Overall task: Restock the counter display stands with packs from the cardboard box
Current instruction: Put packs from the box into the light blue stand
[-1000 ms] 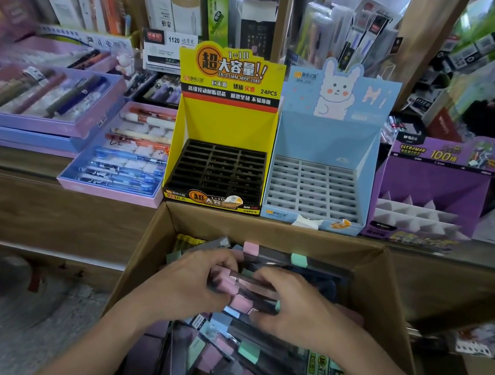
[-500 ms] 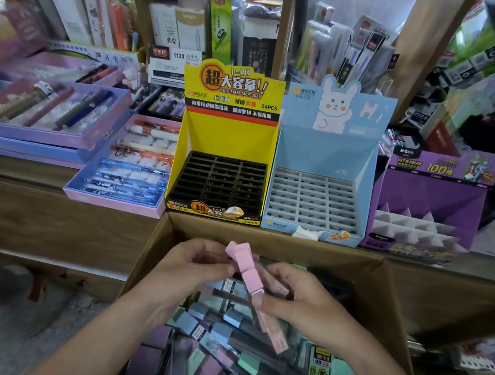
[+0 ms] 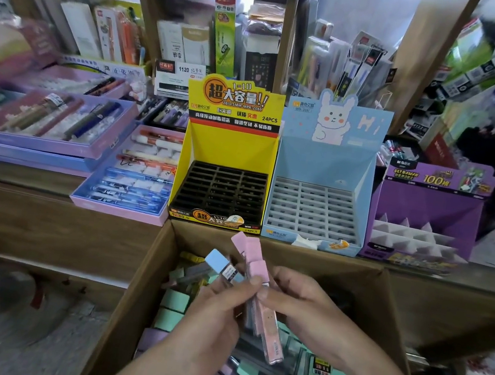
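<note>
Slim, rectangular pink-capped packs [image 3: 254, 254], clear plastic sleeves with matte blocky caps, are held above the open cardboard box [image 3: 135, 286]; their long axis runs from lower right to upper left, caps up and leaning toward the stands; a blue-capped pack [image 3: 218, 260] fans out to their left, tilted further left. The left hand [image 3: 213, 320] wraps curled fingers and thumb round the bundle from below; the right hand [image 3: 302, 308] pinches the pink ones at mid-length between thumb and fingers. More packs lie jumbled flat in the box, with mint, lilac and yellow caps. On the brown wooden counter [image 3: 42, 221] just behind the box stand three glossy card stands side by side: a yellow display stand [image 3: 229, 149] with a black slotted grid, a pale blue display stand [image 3: 323, 166] with a grey grid and a rabbit cut-out, and a purple display stand [image 3: 429, 211] with white zigzag dividers; lilac pen trays [image 3: 127, 211] sit to the left; crowded stationery shelves rise behind.
</note>
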Available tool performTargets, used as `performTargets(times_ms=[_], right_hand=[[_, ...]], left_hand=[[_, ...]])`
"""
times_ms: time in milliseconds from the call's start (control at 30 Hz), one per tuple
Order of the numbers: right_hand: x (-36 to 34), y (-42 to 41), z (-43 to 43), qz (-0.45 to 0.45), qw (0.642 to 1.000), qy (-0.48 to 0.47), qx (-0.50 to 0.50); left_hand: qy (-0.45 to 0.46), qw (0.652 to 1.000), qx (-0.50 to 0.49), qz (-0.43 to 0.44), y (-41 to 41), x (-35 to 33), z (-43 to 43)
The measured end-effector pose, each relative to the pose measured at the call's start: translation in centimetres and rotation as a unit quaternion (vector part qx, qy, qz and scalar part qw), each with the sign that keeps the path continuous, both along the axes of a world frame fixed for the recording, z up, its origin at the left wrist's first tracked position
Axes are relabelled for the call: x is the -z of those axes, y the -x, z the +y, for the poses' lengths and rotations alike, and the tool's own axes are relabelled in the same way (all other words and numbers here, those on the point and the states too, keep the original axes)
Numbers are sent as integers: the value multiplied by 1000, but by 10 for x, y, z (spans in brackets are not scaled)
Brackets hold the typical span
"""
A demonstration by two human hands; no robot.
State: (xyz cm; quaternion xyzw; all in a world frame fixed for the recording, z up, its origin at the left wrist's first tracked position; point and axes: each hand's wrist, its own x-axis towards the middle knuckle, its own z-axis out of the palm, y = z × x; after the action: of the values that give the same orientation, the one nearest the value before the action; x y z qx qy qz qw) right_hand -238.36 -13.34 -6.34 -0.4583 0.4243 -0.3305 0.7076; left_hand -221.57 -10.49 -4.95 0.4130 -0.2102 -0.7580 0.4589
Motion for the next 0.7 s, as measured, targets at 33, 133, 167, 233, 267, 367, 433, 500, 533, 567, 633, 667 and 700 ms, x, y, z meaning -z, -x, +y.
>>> performTargets(times_ms=[33,133,167,233,267,367,433,500,533,567,633,667,700], right_hand=[[-2,0,1,-16,1000,-6,-1],[-10,-4,5,-81,996,-37,-29],[-11,-6,6,-86,995,-40,-38],[-13,-8,6,-73,996,-33,-33],[-13,-8,6,-61,997,-27,-25],[-15,-6,6,-2,1000,15,-5],[-16,-6,7,33,998,48,1],[-17,-6,8,52,995,84,19],[-18,-5,8,57,993,100,30],[-20,-5,8,64,991,113,43],[-21,-2,7,89,984,139,69],[-21,1,5,103,980,149,86],[-21,3,4,112,977,148,104]], left_hand=[[-7,1000,-8,2,2,-2,1],[-24,1000,5,4,5,-4,3],[-29,999,15,6,5,-5,3],[-32,999,17,21,5,-7,2],[-29,999,9,28,5,-7,1],[-22,999,-10,39,5,-6,-1],[-12,999,-17,36,4,-5,-2],[-3,1000,-17,22,3,-6,-2],[3,1000,-18,15,2,-6,-3],[9,1000,-22,9,2,-6,-4],[13,999,-37,-4,-1,-9,-6],[13,999,-45,-10,-3,-10,-8],[12,998,-52,-16,-4,-12,-10]])
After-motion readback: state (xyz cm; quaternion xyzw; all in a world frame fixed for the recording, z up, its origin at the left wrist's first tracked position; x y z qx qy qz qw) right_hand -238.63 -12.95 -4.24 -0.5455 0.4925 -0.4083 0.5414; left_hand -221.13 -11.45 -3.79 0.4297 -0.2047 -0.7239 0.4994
